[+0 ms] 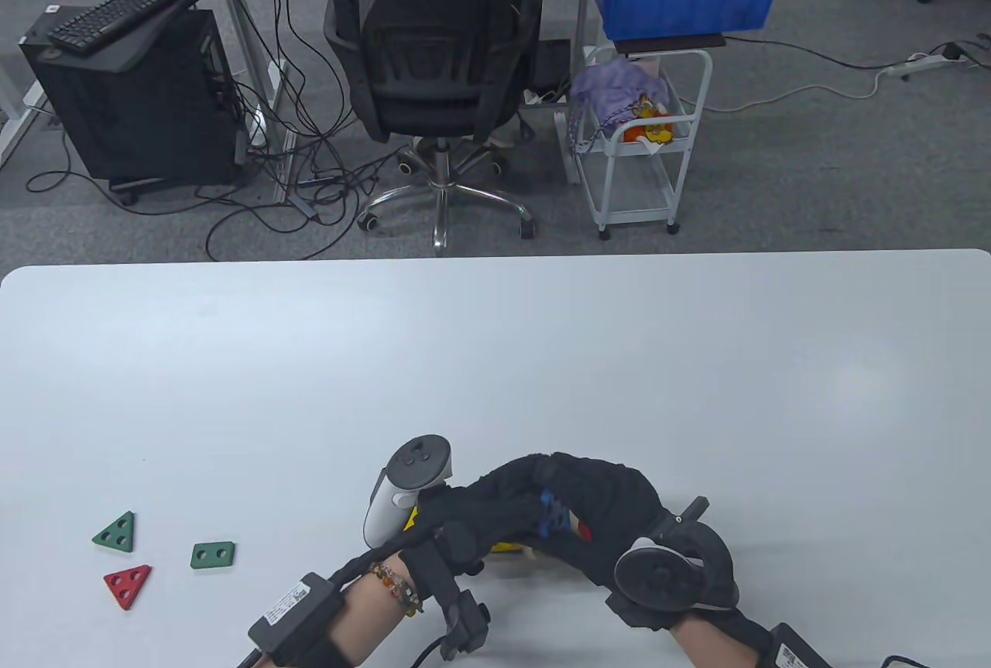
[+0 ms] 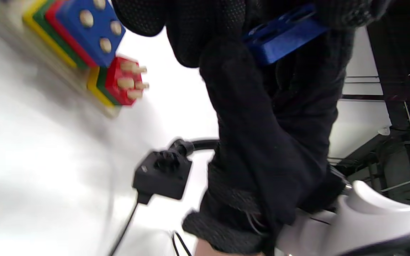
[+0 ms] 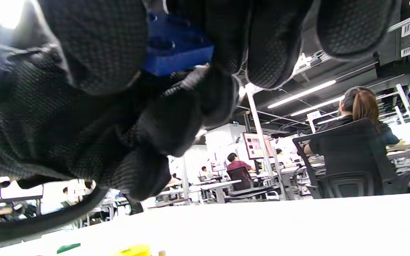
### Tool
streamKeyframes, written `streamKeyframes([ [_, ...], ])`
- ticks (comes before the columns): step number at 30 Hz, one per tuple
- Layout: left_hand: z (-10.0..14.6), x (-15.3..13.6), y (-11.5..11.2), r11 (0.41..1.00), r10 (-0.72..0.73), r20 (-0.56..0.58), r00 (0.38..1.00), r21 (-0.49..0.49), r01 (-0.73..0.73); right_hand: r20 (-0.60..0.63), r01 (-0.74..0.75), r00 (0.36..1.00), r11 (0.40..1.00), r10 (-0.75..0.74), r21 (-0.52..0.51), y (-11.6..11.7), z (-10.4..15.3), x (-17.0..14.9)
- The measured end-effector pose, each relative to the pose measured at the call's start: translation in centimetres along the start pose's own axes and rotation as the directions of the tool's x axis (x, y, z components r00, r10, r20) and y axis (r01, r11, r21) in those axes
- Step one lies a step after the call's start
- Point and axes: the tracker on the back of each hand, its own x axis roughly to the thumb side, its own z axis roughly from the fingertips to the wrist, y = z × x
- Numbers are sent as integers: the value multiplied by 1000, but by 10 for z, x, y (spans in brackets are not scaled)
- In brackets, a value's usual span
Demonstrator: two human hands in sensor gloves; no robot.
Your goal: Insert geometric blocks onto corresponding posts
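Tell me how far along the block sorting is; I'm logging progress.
Done: a blue square stack and a red-topped stack sit on posts. In hand: a blue block, between both hands. Left: green triangle, red triangle, green trapezoid loose on the table.

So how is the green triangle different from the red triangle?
The green triangle is green and its tip points away from the person; the red triangle is red and its tip points toward them. The green one lies farther up the table, the red one nearer the edge. Both lie flat, loose, each with three holes, and no hand touches them.
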Motion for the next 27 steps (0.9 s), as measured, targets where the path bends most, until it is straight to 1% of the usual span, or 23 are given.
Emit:
streamKeyframes([
  [2, 7, 6, 7, 985, -158, 38, 987, 70, 155, -28, 1, 1000, 1000, -1, -3, -2, -1, -5],
  [3, 13, 9, 12, 965, -241, 40, 970, 115, 235, -66, -12, 998, 1000, 12, 0, -4, -1, -11],
  [4, 21, 10, 19, 940, -308, 28, 951, 161, 300, -96, -28, 995, 999, 30, 26, -5, -2, -17],
  [5, 26, 10, 24, 925, -340, 19, 940, 186, 331, -107, -34, 994, 999, 39, 42, -5, -2, -20],
  [6, 35, 10, 33, 902, -379, -5, 925, 223, 371, -140, -52, 988, 994, 64, 93, -5, -2, -28],
  [7, 40, 9, 39, 883, -404, -24, 914, 250, 397, -152, -55, 986, 991, 73, 119, -4, -2, -30],
  [8, 49, 6, 48, 855, -434, -54, 899, 290, 430, -172, -59, 981, 980, 93, 192, -1, -2, -36],
  [9, 55, 4, 54, 834, -452, -76, 889, 315, 452, -176, -62, 979, 971, 104, 232, 1, -2, -39],
  [10, 64, 1, 63, 795, -485, -121, 866, 352, 494, -183, -74, 974, 956, 130, 285, 4, -1, -43],
  [11, 73, -3, 71, 745, -522, -172, 835, 384, 545, -177, -90, 971, 929, 162, 359, 7, -1, -46],
  [12, 78, -5, 76, 716, -543, -205, 814, 394, 577, -172, -99, 968, 910, 181, 402, 9, -1, -48],
  [13, 87, -9, 84, 660, -579, -268, 770, 400, 636, -165, -108, 964, 877, 207, 468, 13, -1, -50],
  [14, 92, -11, 88, 620, -602, -309, 737, 400, 675, -165, -110, 963, 866, 215, 488, 14, 0, -50],
  [15, 101, -16, 94, 547, -638, -377, 672, 392, 740, -163, -115, 959, 845, 232, 523, 19, 1, -51],
  [16, 109, -21, 99, 452, -673, -451, 585, 376, 809, -156, -122, 958, 833, 241, 539, 22, 2, -52],
  [17, 114, -26, 103, 368, -695, -512, 505, 350, 861, -151, -129, 957, 825, 250, 550, 25, 3, -52],
  [18, 120, -31, 109, 274, -709, -583, 397, 292, 916, -143, -134, 956, 818, 255, 559, 29, 4, -52],
  [19, 123, -34, 112, 233, -709, -616, 343, 255, 938, -139, -137, 956, 815, 258, 563, 31, 5, -52],
  [20, 127, -37, 117, 184, -698, -661, 276, 206, 961, -140, -139, 955, 809, 263, 571, 35, 6, -52],
  [21, 130, -39, 122, 165, -674, -696, 248, 186, 969, -141, -139, 953, 800, 268, 584, 38, 6, -52],
  [22, 132, -40, 126, 159, -656, -716, 238, 178, 971, -142, -137, 952, 790, 273, 597, 40, 7, -51],
  [25, 137, -42, 134, 187, -629, -729, 271, 197, 963, -132, -150, 949, 778, 287, 610, 45, 8, -51],
  [27, 139, -42, 136, 191, -620, -735, 275, 198, 961, -135, -146, 948, 773, 288, 618, 48, 9, -51],
])
